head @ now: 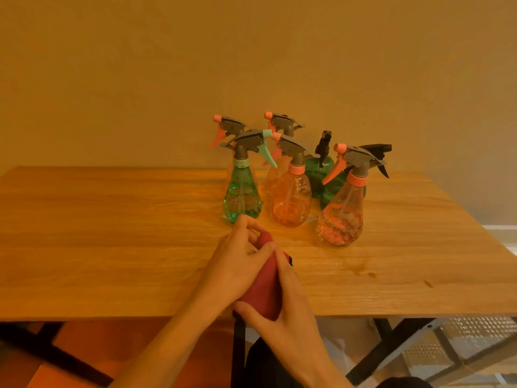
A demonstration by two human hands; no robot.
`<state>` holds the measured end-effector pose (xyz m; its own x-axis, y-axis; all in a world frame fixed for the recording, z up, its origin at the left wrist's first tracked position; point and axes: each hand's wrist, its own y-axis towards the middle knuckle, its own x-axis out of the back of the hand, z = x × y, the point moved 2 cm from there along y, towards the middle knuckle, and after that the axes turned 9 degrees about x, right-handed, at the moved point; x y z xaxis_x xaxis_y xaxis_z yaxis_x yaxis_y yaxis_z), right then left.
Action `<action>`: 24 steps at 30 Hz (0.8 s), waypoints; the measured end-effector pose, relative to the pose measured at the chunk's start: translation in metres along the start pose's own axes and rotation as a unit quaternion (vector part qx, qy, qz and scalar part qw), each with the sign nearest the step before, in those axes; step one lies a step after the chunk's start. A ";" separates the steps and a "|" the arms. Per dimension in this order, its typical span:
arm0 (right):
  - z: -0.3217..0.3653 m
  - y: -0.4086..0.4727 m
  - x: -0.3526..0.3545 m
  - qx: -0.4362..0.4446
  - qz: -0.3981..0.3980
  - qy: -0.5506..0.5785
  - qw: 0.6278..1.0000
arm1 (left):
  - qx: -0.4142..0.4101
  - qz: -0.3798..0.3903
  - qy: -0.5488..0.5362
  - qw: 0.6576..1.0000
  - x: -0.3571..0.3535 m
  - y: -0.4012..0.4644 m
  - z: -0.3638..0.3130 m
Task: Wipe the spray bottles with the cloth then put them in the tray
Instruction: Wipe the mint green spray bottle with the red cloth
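Several spray bottles stand grouped at the back of the wooden table (pixel 112 247). In front are a green bottle (pixel 242 196), an orange bottle (pixel 291 200) and another orange bottle (pixel 342 217). Behind them are more orange bottles and dark green ones (pixel 319 166). Near the table's front edge both hands hold a bunched red cloth (pixel 264 287). My left hand (pixel 237 261) grips its upper part, just in front of the green bottle. My right hand (pixel 291 306) wraps round its lower part. No tray is in view.
A plain wall rises behind the table. Black table legs (pixel 391 351) and a perforated metal piece (pixel 461 340) show below the front edge at right. A small dark stain (pixel 363 271) marks the tabletop right of my hands.
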<state>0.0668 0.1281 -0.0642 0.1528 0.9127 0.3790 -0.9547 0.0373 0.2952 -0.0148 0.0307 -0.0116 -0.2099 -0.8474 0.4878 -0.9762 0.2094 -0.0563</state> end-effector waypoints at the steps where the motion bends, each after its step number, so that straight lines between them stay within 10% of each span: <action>1: 0.000 0.001 0.000 -0.015 -0.037 0.028 0.999 | 0.002 0.009 -0.033 0.999 -0.003 0.002 -0.005; 8: -0.014 0.020 0.014 -0.168 -0.208 0.279 0.922 | -0.028 0.139 -0.125 0.982 -0.005 0.004 -0.020; 14: -0.003 0.037 0.037 -0.284 -0.158 0.565 0.758 | -0.084 -0.136 -0.140 0.977 0.035 0.048 -0.002; 24: -0.002 0.042 0.062 -0.250 -0.134 0.556 0.782 | -0.049 -0.095 -0.067 0.992 0.023 0.124 0.029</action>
<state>0.0352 0.1871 -0.0298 0.3141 0.6242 -0.7153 -0.9491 0.1896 -0.2514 -0.1421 0.0230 -0.0328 -0.0344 -0.9323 0.3601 -0.9903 0.0803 0.1133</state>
